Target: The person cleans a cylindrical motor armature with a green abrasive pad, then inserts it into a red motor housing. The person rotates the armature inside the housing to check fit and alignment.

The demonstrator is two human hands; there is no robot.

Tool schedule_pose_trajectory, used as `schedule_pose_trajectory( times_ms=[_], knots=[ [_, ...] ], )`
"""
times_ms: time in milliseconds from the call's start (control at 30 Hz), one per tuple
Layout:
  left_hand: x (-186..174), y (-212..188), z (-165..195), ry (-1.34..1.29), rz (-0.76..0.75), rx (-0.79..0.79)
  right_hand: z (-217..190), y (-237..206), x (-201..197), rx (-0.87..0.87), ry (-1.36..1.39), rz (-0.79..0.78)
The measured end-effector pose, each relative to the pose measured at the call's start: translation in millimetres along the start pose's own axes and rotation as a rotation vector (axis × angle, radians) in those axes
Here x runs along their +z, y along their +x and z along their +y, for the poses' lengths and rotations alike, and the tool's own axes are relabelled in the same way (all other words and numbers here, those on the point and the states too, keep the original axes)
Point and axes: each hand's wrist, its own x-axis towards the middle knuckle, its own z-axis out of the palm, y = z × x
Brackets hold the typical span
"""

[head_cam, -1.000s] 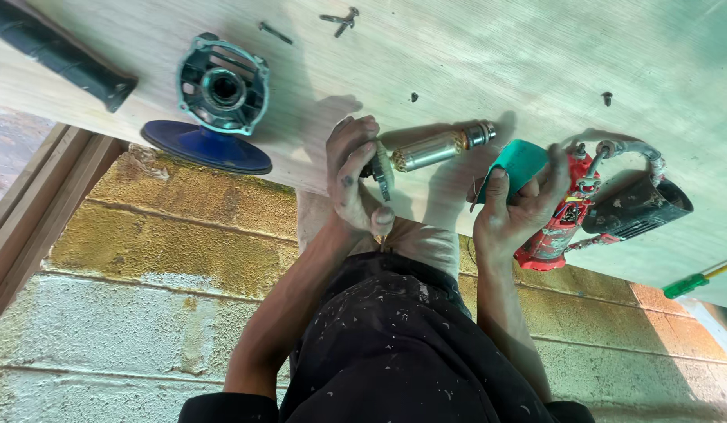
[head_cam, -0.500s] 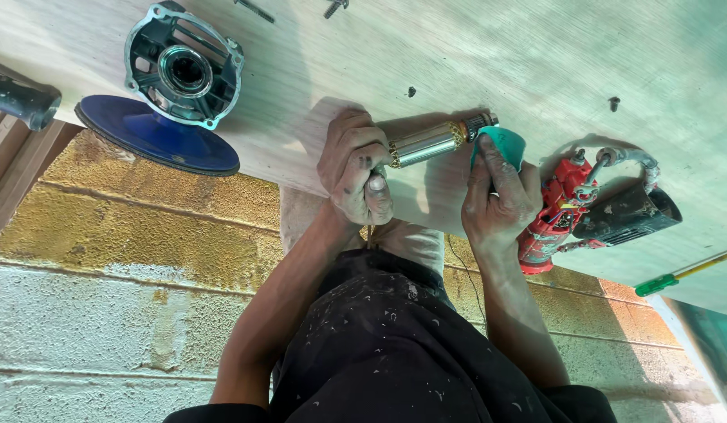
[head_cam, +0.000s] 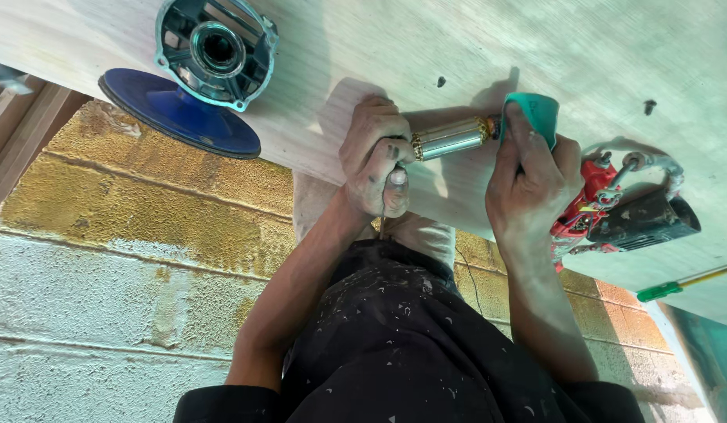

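My left hand (head_cam: 375, 160) grips one end of a motor armature (head_cam: 451, 139), a shiny metal cylinder with a copper-coloured band, lying across a pale wooden board (head_cam: 395, 47). My right hand (head_cam: 528, 176) pinches a folded teal piece of sandpaper (head_cam: 533, 113) against the armature's other end. The two hands are about an armature's length apart. My dark, dust-speckled clothing fills the lower middle of the view.
A grey metal gear housing (head_cam: 216, 48) sits on a blue disc (head_cam: 179, 116) at the board's left. A red and black tool body (head_cam: 625, 215) lies right of my right hand, with a green-handled screwdriver (head_cam: 680, 283) beyond it. Two small screws (head_cam: 650, 106) dot the board. Brick paving (head_cam: 128, 235) lies below.
My right hand has carried the teal sandpaper from beside the red tool body to the armature's end. My left hand keeps its grip on the armature.
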Motion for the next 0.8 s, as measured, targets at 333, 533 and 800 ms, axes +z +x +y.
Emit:
schedule_pose_trajectory(
  times_ms=[333,533,800],
  knots=[
    [-1.7,6.6,4.2,-0.035,-0.008,-0.016,-3.1,10.1,-10.3,-0.066,0.000,-0.013],
    [-4.6,11.3,3.9,-0.005,-0.027,-0.021,-8.9,15.1,-14.7,-0.114,-0.043,-0.023],
    [-6.7,15.3,2.7,0.000,-0.018,-0.005,-18.1,17.1,-20.3,-0.070,-0.048,-0.040]
  ],
)
